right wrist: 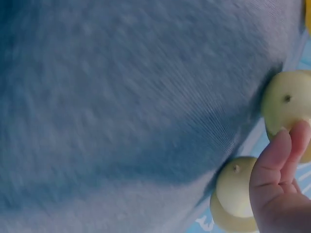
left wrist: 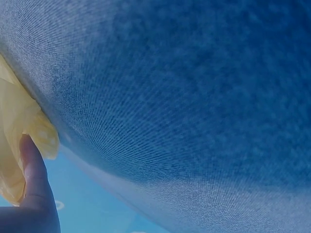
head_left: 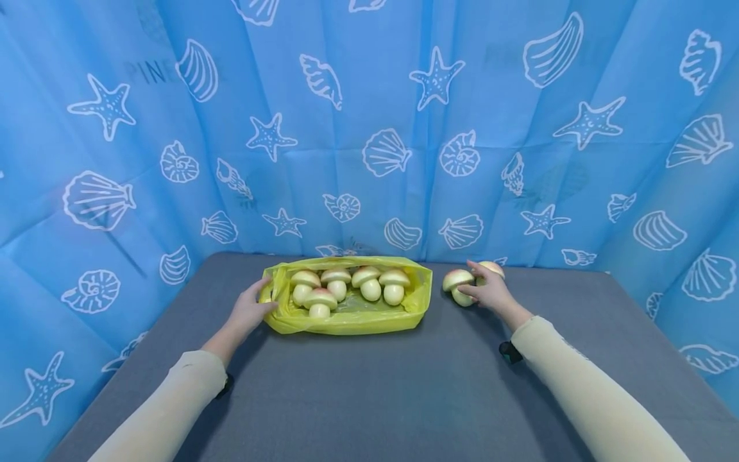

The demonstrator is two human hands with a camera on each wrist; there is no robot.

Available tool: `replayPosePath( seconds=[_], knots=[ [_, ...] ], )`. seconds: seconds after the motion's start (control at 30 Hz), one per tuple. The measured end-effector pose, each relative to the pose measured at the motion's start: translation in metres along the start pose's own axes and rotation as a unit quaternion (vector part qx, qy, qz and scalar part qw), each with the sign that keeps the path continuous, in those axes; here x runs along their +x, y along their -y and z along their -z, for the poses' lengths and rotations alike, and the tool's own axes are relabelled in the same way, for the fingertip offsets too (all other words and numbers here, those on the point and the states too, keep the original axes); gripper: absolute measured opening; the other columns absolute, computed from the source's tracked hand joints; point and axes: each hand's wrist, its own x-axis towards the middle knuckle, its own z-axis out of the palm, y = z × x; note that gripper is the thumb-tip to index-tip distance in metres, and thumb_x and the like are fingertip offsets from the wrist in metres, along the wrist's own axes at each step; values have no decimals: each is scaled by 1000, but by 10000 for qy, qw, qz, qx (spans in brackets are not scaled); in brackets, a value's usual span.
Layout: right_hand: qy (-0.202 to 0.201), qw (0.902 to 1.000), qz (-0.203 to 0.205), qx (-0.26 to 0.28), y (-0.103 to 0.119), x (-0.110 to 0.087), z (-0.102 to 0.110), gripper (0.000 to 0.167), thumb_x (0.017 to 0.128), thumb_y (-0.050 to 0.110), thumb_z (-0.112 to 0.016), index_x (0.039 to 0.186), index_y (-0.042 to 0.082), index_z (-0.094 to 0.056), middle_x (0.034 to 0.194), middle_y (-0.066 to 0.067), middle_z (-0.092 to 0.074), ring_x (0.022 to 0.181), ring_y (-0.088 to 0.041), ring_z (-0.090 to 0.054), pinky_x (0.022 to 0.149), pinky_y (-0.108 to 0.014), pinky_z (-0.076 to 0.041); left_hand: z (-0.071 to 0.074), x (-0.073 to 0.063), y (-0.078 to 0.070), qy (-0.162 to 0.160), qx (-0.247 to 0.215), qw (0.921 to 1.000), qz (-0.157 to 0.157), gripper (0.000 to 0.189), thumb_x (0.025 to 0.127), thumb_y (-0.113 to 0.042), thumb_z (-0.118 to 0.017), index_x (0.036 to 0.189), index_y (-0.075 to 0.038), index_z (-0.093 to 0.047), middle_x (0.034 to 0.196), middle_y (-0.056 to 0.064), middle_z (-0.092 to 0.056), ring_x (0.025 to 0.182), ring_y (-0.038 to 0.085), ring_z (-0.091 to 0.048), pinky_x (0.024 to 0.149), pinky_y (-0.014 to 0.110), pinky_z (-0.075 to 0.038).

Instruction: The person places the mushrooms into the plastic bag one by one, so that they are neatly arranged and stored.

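A yellow plastic bag [head_left: 358,326] lies on the table with its mouth spread wide, and several toy mushrooms [head_left: 370,282] with pale stems and reddish-cream caps are inside. At the bag's left end, my left hand [head_left: 252,305] holds the plastic edge between thumb and fingers. In the left wrist view a finger [left wrist: 36,174] presses against the yellow plastic. Right of the bag, my right hand [head_left: 493,293] reaches to a mushroom [head_left: 456,278], thumb and fingertips apart at its near side. A second mushroom [head_left: 495,267] sits behind that hand, partly hidden by it.
The grey cloth-covered table [head_left: 369,398] extends in front of the bag and to both sides. A blue curtain [head_left: 369,128] with white shell and starfish prints hangs right behind the table's back edge and along its sides.
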Motion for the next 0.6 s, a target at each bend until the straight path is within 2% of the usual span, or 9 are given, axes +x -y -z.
replayPosePath(
  seconds=[0.33, 0.6],
  knots=[
    [-184, 9996, -204, -51, -2, -2, -9, 68, 95, 14, -62, 150, -5, -26, 140, -37, -35, 84, -28, -60, 68, -40, -53, 0, 0, -2, -9, 6, 10000, 47, 65, 96, -3, -54, 153, 1, -22, 157, 27, -15, 143, 44, -10, 113, 57, -19],
    [-134, 9988, -460, 16, -5, 2, -12, 67, 97, 17, -60, 151, -4, -25, 133, -33, -44, 95, -30, -59, 66, -34, -51, 0, 0, -1, -24, 61, 10000, -9, 66, 94, -1, -54, 152, 3, -22, 156, 28, -16, 143, 45, -12, 112, 57, -22]
  ],
)
